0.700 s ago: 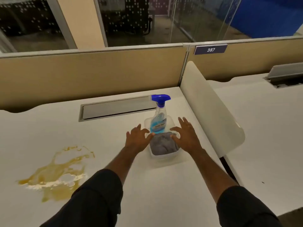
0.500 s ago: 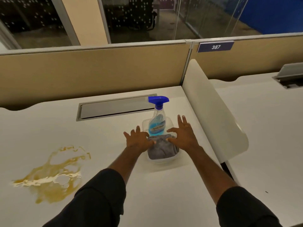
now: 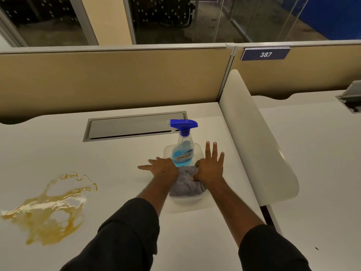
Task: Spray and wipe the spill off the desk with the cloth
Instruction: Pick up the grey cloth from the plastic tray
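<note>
A yellow-orange spill (image 3: 48, 208) spreads over the white desk (image 3: 117, 157) at the left. A clear spray bottle (image 3: 182, 151) of blue liquid with a blue trigger stands upright in the far end of a clear plastic tub (image 3: 187, 199). A grey cloth (image 3: 185, 185) lies in the tub's near end. My right hand (image 3: 210, 168) pinches the cloth's upper right corner with thumb and index finger, its other fingers straight. My left hand (image 3: 164, 169) holds the upper left corner, its outer fingers splayed to the left. The cloth's top edge runs taut between both hands.
A grey cable hatch (image 3: 134, 126) is set into the desk behind the bottle. A white rounded divider (image 3: 254, 137) rises right of the tub, with another desk beyond it. Tan partition panels (image 3: 109, 79) close off the back.
Both hands have closed in from the tub's sides onto the cloth's upper corners. The camera has tilted slightly, and the spill and bottle stay put.
</note>
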Demonstrator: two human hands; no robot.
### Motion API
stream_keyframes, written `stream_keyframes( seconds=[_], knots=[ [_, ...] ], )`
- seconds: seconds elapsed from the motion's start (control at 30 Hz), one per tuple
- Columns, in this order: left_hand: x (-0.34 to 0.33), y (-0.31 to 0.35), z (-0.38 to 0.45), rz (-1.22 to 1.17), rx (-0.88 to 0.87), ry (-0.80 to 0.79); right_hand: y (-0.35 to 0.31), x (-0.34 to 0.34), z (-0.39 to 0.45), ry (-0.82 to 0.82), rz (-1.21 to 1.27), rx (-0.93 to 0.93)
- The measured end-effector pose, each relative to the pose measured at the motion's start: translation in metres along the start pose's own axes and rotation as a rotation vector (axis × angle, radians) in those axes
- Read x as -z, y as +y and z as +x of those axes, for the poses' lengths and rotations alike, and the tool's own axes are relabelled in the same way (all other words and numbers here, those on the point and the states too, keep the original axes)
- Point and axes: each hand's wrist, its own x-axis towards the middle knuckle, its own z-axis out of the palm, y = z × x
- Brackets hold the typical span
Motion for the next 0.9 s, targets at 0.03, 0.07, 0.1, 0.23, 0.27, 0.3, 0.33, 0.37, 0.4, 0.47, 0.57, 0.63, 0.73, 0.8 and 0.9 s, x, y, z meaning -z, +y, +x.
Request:
stream_keyframes(
  seconds=[0.03, 0.07, 0.1, 0.23, 0.27, 0.3, 0.33, 0.37, 0.4, 0.47, 0.57, 0.63, 0.73, 0.8, 0.9],
  knots=[
    [-0.001, 0.001, 0.002, -0.009, 0.006, 0.0, -0.002, 0.0, 0.002, -0.01, -0.012, -0.01],
    [-0.003, 0.002, 0.004, -0.022, 0.009, 0.002, -0.004, -0.001, 0.003, -0.018, -0.02, -0.017],
    [-0.005, 0.002, 0.006, -0.04, 0.012, 0.002, -0.004, -0.003, 0.004, -0.022, -0.02, -0.024],
    [-0.012, 0.002, 0.014, -0.11, 0.019, 0.014, -0.003, -0.008, 0.009, -0.023, 0.036, -0.038],
    [-0.014, 0.001, 0.015, -0.124, 0.016, 0.022, -0.003, -0.008, 0.01, -0.024, 0.051, -0.032],
    [-0.015, 0.001, 0.015, -0.133, 0.011, 0.033, -0.003, -0.009, 0.01, -0.025, 0.068, -0.025],
    [-0.016, -0.001, 0.015, -0.139, 0.002, 0.044, -0.002, -0.009, 0.01, -0.024, 0.086, -0.019],
    [-0.016, -0.002, 0.014, -0.142, -0.007, 0.053, -0.002, -0.009, 0.01, -0.024, 0.1, -0.014],
    [-0.015, -0.003, 0.013, -0.143, -0.017, 0.059, -0.002, -0.009, 0.009, -0.024, 0.109, -0.012],
    [-0.013, -0.006, 0.011, -0.134, -0.038, 0.061, -0.001, -0.008, 0.007, -0.019, 0.12, -0.018],
    [-0.01, -0.011, 0.004, -0.104, -0.074, 0.083, 0.002, -0.009, 0.0, 0.07, 0.277, -0.028],
    [-0.01, -0.013, -0.001, -0.109, -0.092, 0.102, 0.005, -0.011, -0.007, 0.164, 0.449, -0.022],
    [-0.012, -0.016, -0.008, -0.127, -0.136, 0.153, 0.011, -0.011, -0.014, 0.19, 0.63, -0.055],
    [-0.015, -0.02, -0.011, -0.149, -0.18, 0.209, 0.013, -0.01, -0.017, 0.165, 0.612, -0.078],
    [-0.018, -0.03, -0.017, -0.196, -0.239, 0.272, 0.017, -0.009, -0.026, 0.189, 0.657, -0.071]
  ],
)
